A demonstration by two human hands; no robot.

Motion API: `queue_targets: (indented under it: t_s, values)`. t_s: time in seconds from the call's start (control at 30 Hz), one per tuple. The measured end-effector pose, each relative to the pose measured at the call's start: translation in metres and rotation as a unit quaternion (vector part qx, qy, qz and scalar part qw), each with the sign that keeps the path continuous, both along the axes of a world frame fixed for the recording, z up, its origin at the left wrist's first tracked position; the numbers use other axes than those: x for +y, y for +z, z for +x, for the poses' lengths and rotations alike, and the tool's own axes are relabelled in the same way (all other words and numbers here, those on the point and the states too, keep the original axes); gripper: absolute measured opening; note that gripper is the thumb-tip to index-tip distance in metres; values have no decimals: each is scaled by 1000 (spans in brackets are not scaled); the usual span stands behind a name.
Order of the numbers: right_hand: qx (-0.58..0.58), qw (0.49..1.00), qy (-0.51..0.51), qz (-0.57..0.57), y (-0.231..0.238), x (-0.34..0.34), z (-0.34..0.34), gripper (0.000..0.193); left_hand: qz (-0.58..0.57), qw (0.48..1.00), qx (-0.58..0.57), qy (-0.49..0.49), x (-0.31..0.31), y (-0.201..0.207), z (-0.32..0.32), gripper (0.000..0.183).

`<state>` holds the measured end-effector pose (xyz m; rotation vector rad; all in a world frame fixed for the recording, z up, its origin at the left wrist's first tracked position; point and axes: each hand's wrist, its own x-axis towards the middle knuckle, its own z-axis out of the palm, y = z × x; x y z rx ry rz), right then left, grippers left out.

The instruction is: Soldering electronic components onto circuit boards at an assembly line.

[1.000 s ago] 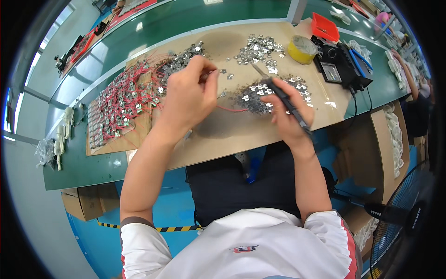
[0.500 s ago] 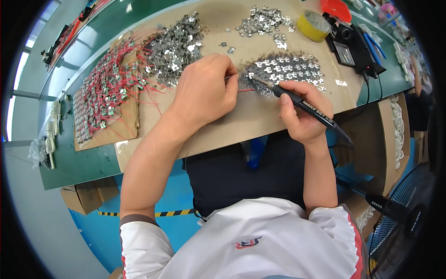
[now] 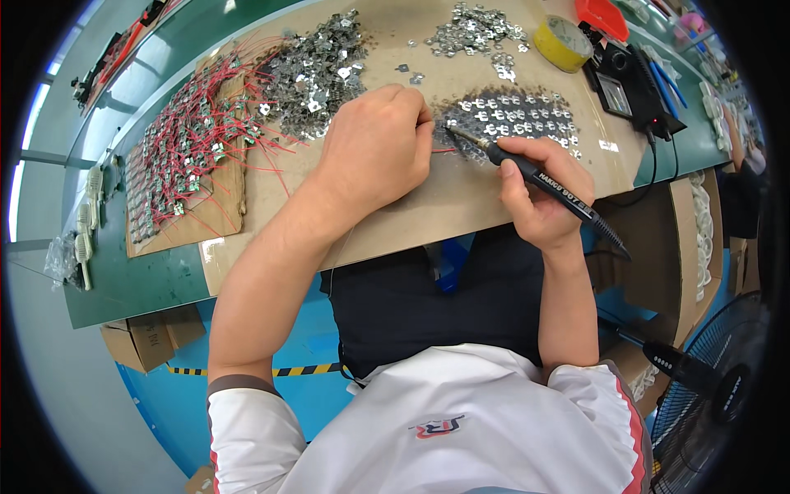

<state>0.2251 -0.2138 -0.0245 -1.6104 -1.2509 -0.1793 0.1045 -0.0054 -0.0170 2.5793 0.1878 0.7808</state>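
My right hand (image 3: 543,191) grips a black soldering iron (image 3: 553,186) like a pen. Its metal tip points left, over the near-left edge of a dark patch set with rows of small silver metal pieces (image 3: 527,119). My left hand (image 3: 377,146) is closed just left of the tip, knuckles up, hiding most of what its fingers pinch. A thin strand of solder wire (image 3: 342,245) trails down from under that hand past the table edge. A short red wire (image 3: 444,151) shows to the right of its fingers, below the iron's tip.
Left, a cardboard sheet (image 3: 226,216) bears many small green boards with red wires (image 3: 185,156). Behind my left hand lies a heap of metal pieces (image 3: 317,78), with a smaller pile (image 3: 477,31) farther right. Yellow tape roll (image 3: 563,44) and black soldering station (image 3: 619,82) stand back right.
The iron's tip has shifted slightly right, and my left hand has moved a little right with its fingertips turned more out of sight. Both hands keep their grip; the whole view has shifted slightly.
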Motion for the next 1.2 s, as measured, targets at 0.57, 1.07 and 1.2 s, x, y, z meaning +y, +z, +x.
queue_targets:
  t_s: [0.57,1.07,1.2]
  values:
    - [-13,1000,-2,12,3,2,0,19,9,1000,23,5,-2,1,1,7]
    - [-27,999,-2,23,4,3,0,20,18,999,26,5,-4,-1,3,6]
    - [-16,1000,-8,22,3,4,0,21,-25,1000,11,12,-4,-3,5,9]
